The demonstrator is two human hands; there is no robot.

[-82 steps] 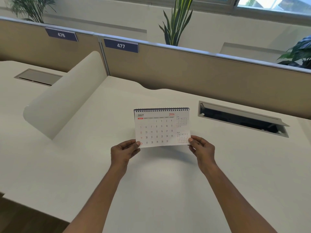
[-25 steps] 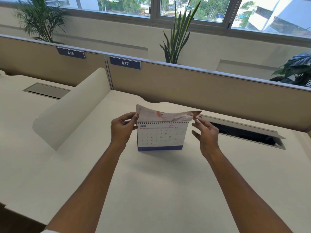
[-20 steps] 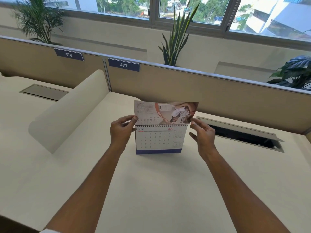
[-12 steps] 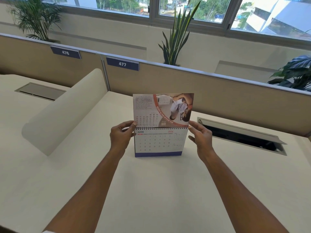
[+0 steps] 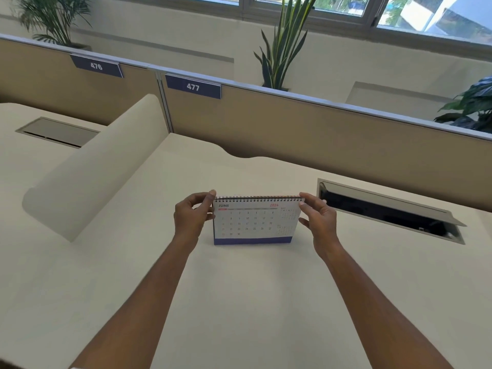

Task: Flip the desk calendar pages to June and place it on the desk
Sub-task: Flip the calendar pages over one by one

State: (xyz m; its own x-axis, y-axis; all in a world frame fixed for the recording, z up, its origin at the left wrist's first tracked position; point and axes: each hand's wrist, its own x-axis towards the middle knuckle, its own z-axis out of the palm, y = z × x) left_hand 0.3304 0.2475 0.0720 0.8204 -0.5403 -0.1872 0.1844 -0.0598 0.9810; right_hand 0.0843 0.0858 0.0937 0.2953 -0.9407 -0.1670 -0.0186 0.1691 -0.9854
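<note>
desk calendar (image 5: 255, 222) upright on the worktop (image 5: 239, 302), blue base edge down, spiral binding on top, june page facing the camera. left hand (image 5: 190, 219) at the top left corner, fingers (image 5: 211, 194) pinched on the binding end. right hand (image 5: 319, 218) at the top right corner, fingers (image 5: 303, 198) clamped on the binding end. open cable hatch (image 5: 388, 211) to the right, well apart from the calendar.
</note>
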